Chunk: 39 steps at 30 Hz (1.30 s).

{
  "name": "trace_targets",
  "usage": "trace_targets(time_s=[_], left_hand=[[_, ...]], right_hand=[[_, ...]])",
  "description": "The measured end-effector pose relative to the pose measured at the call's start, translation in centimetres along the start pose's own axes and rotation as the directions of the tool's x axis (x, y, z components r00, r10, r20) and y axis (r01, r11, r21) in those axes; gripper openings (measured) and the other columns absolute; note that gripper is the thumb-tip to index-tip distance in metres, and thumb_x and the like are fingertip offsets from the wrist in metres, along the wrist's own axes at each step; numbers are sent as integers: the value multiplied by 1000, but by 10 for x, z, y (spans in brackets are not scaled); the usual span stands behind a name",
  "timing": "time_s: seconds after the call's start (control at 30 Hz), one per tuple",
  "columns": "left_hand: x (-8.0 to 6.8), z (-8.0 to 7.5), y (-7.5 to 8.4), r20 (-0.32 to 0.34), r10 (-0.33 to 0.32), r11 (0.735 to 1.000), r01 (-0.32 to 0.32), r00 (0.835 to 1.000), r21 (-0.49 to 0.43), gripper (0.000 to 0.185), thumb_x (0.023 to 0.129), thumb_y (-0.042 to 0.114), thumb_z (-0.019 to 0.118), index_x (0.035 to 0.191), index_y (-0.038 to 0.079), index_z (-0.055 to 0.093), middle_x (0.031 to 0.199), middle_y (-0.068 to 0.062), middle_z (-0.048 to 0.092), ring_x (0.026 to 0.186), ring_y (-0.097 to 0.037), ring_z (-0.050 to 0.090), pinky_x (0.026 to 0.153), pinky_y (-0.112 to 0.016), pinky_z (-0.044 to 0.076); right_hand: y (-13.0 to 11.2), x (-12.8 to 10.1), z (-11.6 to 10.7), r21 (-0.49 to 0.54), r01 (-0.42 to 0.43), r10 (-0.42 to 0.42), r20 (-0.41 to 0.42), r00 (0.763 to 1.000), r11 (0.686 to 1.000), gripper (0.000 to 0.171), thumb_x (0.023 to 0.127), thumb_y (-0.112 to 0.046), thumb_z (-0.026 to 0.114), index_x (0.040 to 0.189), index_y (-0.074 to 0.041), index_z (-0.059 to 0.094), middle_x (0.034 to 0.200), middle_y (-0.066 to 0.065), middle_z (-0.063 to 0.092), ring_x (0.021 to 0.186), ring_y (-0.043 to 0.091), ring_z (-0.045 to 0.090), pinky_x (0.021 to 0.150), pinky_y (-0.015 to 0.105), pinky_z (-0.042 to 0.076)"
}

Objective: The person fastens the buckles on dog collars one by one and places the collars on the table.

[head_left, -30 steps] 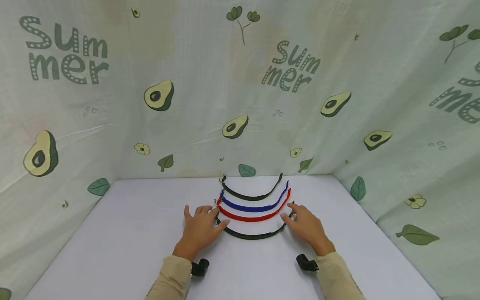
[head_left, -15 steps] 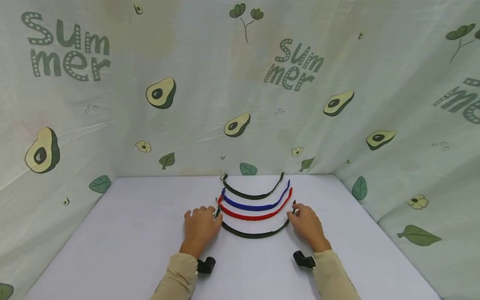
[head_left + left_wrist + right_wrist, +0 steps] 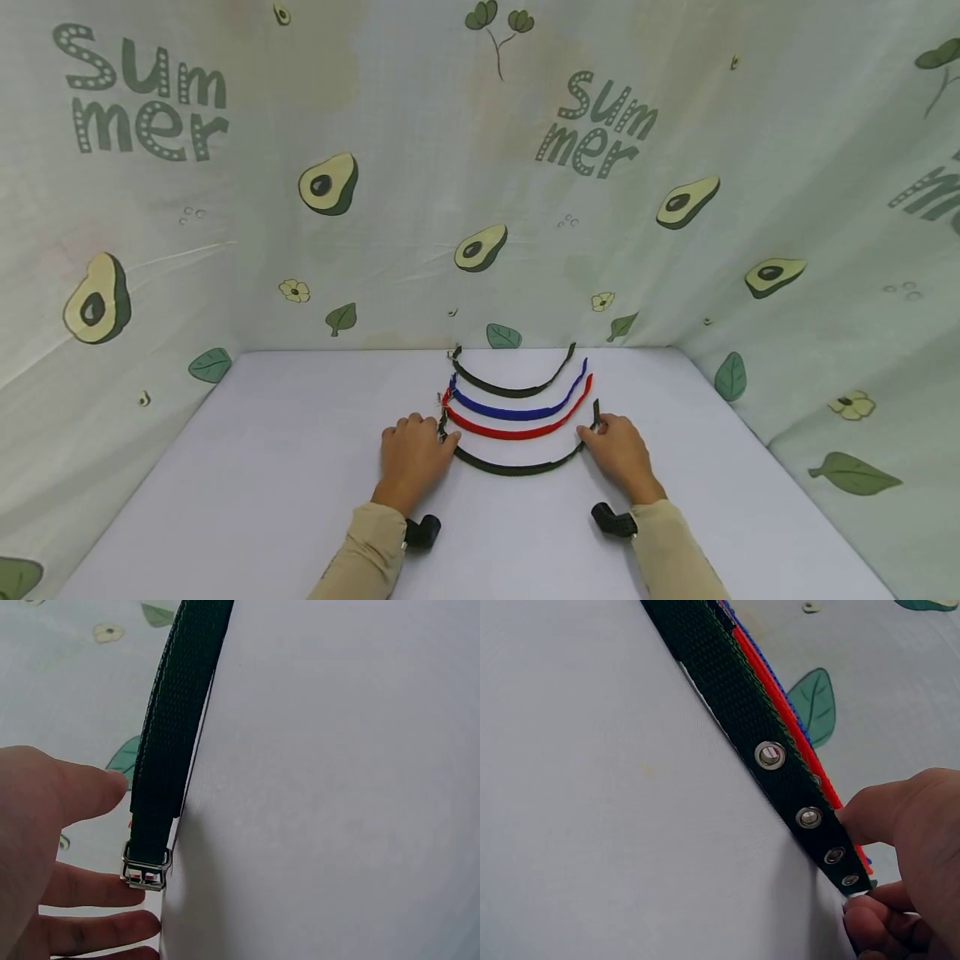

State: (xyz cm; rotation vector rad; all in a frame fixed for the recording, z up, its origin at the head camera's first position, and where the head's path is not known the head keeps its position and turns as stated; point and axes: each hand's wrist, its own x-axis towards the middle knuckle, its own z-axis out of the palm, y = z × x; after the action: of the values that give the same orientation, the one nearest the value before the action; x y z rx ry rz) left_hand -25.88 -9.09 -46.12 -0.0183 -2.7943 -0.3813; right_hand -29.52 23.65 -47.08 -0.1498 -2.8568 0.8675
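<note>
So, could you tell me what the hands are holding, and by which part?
Both hold the nearest dark green strap: the left hand at its buckle end, the right hand pinching its eyelet end.

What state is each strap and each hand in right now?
Near dark green strap: unbuckled, lying curved on the table, both ends at the hands.
Red strap: unbuckled, lying curved, untouched.
Blue strap: unbuckled, lying curved, untouched.
Far dark green strap: unbuckled, lying curved, untouched.
Left hand: fingers at the buckle end; grip unclear.
Right hand: fingers pinch the eyelet end.
</note>
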Motion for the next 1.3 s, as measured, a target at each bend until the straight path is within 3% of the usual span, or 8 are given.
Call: trace_targets(time_s=[0.5,0.83,0.97,1.3], left_hand=[[3,-3,1,62,-55,997,58,997,-54,47,85,48,75,97,3,72,95,-12,63,91,-31,58,81,-53,50],[3,-2,-7,34,-91,988,94,995,-120,29,83,33,72,71,13,55,71,-1,50,76,-24,52,70,-46,46],[4,0,-10,18,-96,984,97,995,-152,25,83,30,72,69,14,57,69,1,51,73,-22,53,66,-43,45],[5,-1,-12,10,-181,923,173,983,-344,17,90,26,68,78,16,60,63,5,56,58,-16,51,57,-35,39]], right_hand=[[-2,-7,-5,-11,8,-8,-33,999,1000,47,89,-31,68,117,7,67,86,8,61,79,26,56,65,41,44],[-3,-9,-2,30,4,-2,-47,999,1000,43,86,-24,67,116,6,68,89,9,64,81,26,58,66,40,45],[-1,-10,0,42,-5,8,-75,997,999,42,86,-24,67,118,5,67,93,9,67,85,27,61,69,43,47],[-2,-11,0,143,-23,42,-133,990,989,41,88,-24,65,122,-2,64,98,9,72,90,30,66,72,43,48]])
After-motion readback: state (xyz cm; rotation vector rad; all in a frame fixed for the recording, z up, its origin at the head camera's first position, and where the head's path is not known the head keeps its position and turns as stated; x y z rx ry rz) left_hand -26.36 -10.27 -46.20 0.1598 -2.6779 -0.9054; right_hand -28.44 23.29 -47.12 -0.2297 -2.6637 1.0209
